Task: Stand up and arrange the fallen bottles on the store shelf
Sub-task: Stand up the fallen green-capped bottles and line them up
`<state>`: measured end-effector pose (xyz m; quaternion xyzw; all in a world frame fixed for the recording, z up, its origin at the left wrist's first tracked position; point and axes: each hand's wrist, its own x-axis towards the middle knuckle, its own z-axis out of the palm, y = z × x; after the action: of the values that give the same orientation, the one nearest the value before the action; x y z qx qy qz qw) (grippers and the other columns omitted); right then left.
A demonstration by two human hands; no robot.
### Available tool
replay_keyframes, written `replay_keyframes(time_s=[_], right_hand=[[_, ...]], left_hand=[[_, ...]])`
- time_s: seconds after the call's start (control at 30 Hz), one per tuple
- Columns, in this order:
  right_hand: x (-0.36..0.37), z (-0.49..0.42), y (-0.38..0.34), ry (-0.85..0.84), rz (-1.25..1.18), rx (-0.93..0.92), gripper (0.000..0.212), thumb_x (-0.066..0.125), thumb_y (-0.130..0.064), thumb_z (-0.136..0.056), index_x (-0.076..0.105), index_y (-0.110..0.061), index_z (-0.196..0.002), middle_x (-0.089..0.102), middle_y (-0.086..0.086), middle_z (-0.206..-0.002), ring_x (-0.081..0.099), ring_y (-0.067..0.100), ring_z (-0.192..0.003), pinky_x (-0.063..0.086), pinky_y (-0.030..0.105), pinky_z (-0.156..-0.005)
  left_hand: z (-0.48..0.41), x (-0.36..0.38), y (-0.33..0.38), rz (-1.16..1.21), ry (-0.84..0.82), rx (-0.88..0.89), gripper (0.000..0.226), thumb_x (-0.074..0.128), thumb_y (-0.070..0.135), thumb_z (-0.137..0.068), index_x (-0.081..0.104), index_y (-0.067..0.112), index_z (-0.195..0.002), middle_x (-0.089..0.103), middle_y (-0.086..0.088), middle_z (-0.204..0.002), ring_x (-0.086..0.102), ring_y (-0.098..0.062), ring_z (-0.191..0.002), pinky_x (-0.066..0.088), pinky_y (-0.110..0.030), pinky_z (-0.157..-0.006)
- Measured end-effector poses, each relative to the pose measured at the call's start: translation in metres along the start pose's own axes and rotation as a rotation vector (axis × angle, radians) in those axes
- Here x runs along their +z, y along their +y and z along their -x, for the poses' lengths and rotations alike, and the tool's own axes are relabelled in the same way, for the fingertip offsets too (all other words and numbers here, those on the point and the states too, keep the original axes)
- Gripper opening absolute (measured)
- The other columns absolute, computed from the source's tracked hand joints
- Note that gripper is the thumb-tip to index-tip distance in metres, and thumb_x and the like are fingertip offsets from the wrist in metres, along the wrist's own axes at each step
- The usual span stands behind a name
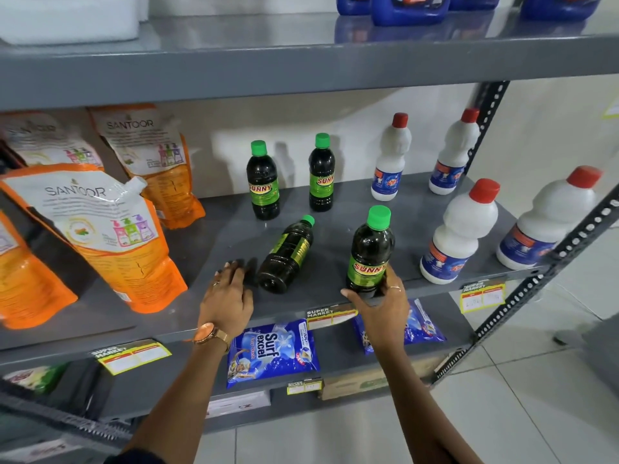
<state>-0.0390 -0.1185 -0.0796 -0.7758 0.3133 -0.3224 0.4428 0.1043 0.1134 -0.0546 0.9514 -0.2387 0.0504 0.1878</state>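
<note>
While one dark bottle with a green cap (287, 256) lies on its side on the grey shelf (214, 242), it sits between the two hands, nearer the left hand (227, 296). Its long axis runs diagonally: base toward the front edge and just right of the left fingertips (234, 266), cap pointing away and to the right. The left hand is seen spread flat, palm down, holding nothing; its fingers are just beside the base, and contact cannot be told.

The right hand (380, 303) is wrapped around the lower part of an upright bottle (370, 252) near the shelf's front edge, thumb at the front, fingers round the far side. This bottle stands just right of the fallen one, apart from it.

Two more green-capped bottles (263, 182) are seen upright further back, beyond both hands. White bottles with red caps (459, 229) stand to the right of the right hand, orange pouches (110, 236) to the left of the left hand.

Judged next: the fallen bottle is likely taken by the left hand and tipped up on its base.
</note>
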Motion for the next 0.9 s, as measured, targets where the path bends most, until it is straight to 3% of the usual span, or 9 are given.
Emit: replay_keyframes(time_s=[0.07, 0.13, 0.23, 0.33, 0.43, 0.57, 0.7, 0.83, 0.9], right_hand=[[0.000, 0.019, -0.005, 0.067, -0.107, 0.070, 0.096, 0.086, -0.037, -0.063, 0.038, -0.016, -0.144, 0.045, 0.006, -0.139, 0.049, 0.019, -0.123, 0.046, 0.036, -0.100], [0.005, 0.050, -0.011, 0.127, -0.124, 0.078, 0.077, 0.081, -0.040, -0.069, 0.048, -0.012, -0.132, 0.049, 0.007, -0.128, 0.048, 0.021, -0.116, 0.046, 0.037, -0.095], [0.019, 0.094, -0.027, -0.056, 0.004, -0.142, 0.052, 0.064, -0.058, -0.079, 0.058, -0.017, -0.112, 0.053, -0.003, -0.109, 0.049, 0.017, -0.104, 0.043, 0.026, -0.086], [0.040, 0.075, -0.059, -0.270, 0.059, -0.105, 0.062, 0.046, -0.068, -0.083, 0.055, -0.020, -0.120, 0.045, -0.009, -0.114, 0.045, 0.007, -0.109, 0.043, 0.027, -0.087], [0.073, 0.019, -0.092, -0.395, 0.319, 0.068, 0.079, 0.036, -0.076, -0.082, 0.047, -0.013, -0.129, 0.048, 0.008, -0.130, 0.053, 0.028, -0.116, 0.047, 0.042, -0.091], [0.103, -0.036, -0.121, -0.551, 0.471, 0.300, 0.086, 0.042, -0.081, -0.073, 0.057, -0.009, -0.118, 0.062, 0.011, -0.114, 0.059, 0.026, -0.099, 0.043, 0.032, -0.078], [0.115, -0.042, -0.118, -0.436, 0.378, 0.298, 0.072, 0.055, -0.072, -0.068, 0.066, -0.011, -0.104, 0.066, 0.007, -0.095, 0.061, 0.025, -0.084, 0.046, 0.031, -0.073], [0.125, -0.032, -0.107, -0.228, 0.051, 0.226, 0.061, 0.067, -0.060, -0.068, 0.064, -0.009, -0.101, 0.069, 0.008, -0.095, 0.067, 0.028, -0.089, 0.051, 0.032, -0.075], [0.129, -0.033, -0.105, -0.175, -0.136, 0.143, 0.051, 0.074, -0.048, -0.070, 0.060, -0.011, -0.101, 0.069, 0.004, -0.088, 0.068, 0.021, -0.082, 0.054, 0.030, -0.070]], left_hand=[[0.000, 0.000, 0.001, -0.009, -0.027, 0.002, 0.041, 0.052, 0.012, -0.086, 0.047, 0.001, -0.126, 0.045, -0.025, -0.137, 0.042, -0.043, -0.124, 0.041, -0.054, -0.099], [-0.001, 0.000, 0.001, -0.018, -0.065, 0.024, 0.044, 0.049, 0.014, -0.088, 0.043, 0.002, -0.130, 0.040, -0.023, -0.142, 0.037, -0.042, -0.128, 0.037, -0.053, -0.103], [-0.009, -0.008, -0.012, -0.017, -0.127, 0.088, 0.051, 0.036, 0.032, -0.088, 0.045, 0.005, -0.131, 0.041, -0.019, -0.142, 0.042, -0.039, -0.125, 0.039, -0.049, -0.101], [-0.018, -0.015, -0.026, -0.037, -0.148, 0.178, 0.061, 0.026, 0.045, -0.084, 0.052, 0.010, -0.126, 0.051, -0.018, -0.134, 0.052, -0.040, -0.114, 0.047, -0.047, -0.093], [-0.014, -0.014, -0.024, -0.064, -0.130, 0.194, 0.056, 0.026, 0.040, -0.087, 0.047, 0.014, -0.131, 0.052, -0.018, -0.133, 0.052, -0.040, -0.114, 0.044, -0.047, -0.093], [-0.012, -0.012, -0.024, -0.073, -0.172, 0.164, 0.061, 0.018, 0.045, -0.086, 0.033, 0.021, -0.140, 0.038, -0.012, -0.145, 0.040, -0.034, -0.126, 0.033, -0.046, -0.101], [-0.013, -0.011, -0.027, -0.065, -0.158, 0.169, 0.061, 0.017, 0.045, -0.086, 0.033, 0.023, -0.140, 0.036, -0.009, -0.146, 0.037, -0.032, -0.127, 0.031, -0.045, -0.102], [-0.015, -0.009, -0.030, -0.065, -0.144, 0.174, 0.060, 0.016, 0.046, -0.086, 0.030, 0.026, -0.141, 0.032, -0.005, -0.149, 0.032, -0.030, -0.130, 0.029, -0.045, -0.104], [-0.016, -0.008, -0.031, -0.064, -0.136, 0.181, 0.058, 0.017, 0.046, -0.087, 0.030, 0.028, -0.141, 0.032, -0.004, -0.150, 0.032, -0.029, -0.131, 0.029, -0.043, -0.104]])
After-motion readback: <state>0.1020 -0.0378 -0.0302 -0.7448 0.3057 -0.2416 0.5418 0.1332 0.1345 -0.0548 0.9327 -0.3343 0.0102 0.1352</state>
